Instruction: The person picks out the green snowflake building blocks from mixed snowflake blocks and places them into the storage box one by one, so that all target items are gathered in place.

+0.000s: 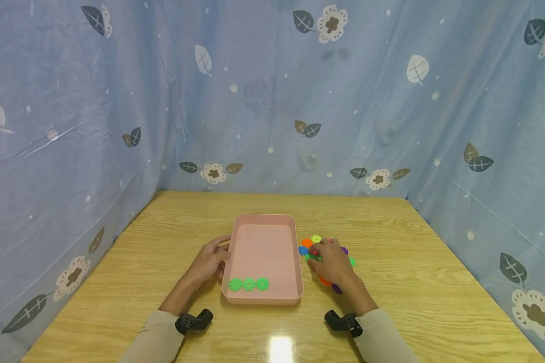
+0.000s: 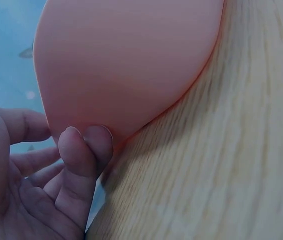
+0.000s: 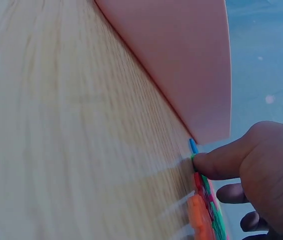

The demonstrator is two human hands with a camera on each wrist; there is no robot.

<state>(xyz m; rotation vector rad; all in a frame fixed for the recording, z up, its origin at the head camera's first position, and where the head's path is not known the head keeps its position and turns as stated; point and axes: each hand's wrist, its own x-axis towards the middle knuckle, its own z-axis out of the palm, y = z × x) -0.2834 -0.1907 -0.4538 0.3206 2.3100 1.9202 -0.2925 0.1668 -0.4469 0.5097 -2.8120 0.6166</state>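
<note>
A pink rectangular tray (image 1: 265, 252) lies on the table, with a row of three green flower-shaped plastic discs (image 1: 249, 285) in its near left corner. My left hand (image 1: 209, 259) rests its fingertips against the tray's left outer wall (image 2: 131, 60), fingers loosely bent. Right of the tray is a loose pile of similar discs, among them a blue disc (image 1: 303, 250), a yellow disc (image 1: 316, 238) and an orange disc (image 1: 307, 242). Over this pile reaches my right hand (image 1: 333, 262). Its thumb (image 3: 214, 165) touches a green disc, index and thumb apart; the hand hides part of the pile.
The wooden table (image 1: 172, 222) extends around the tray on all sides. Blue curtains (image 1: 254, 101) with flowers and leaves hang behind it and along both sides. Each wrist wears a black strap device (image 1: 193, 321).
</note>
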